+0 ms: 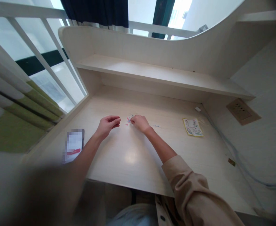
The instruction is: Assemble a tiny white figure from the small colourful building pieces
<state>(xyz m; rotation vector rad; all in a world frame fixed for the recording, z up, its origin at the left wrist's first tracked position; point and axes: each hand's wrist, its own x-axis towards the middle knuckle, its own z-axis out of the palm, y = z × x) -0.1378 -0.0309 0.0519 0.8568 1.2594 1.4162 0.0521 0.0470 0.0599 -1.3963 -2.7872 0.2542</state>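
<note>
A small scatter of tiny red and blue pieces (128, 120), perhaps beads, lies on the white desk (128, 147). My right hand (140, 122) is over the right side of the scatter, its fingers pinched down among the pieces. What it pinches is too small to make out. To the left of the pieces, apart from them, my left hand (107, 126) hovers with thumb and fingertips drawn together. Anything between them is too small to see. A short, thin row of tiny bits (156, 126) lies to the right of my right hand.
A phone (74, 145) lies at the left, by my left forearm. On the right are a printed card with a yellow edge (193, 127), a small white piece (198, 109), a cable (234, 153) and a wall socket (243, 111). A shelf (152, 70) spans the back.
</note>
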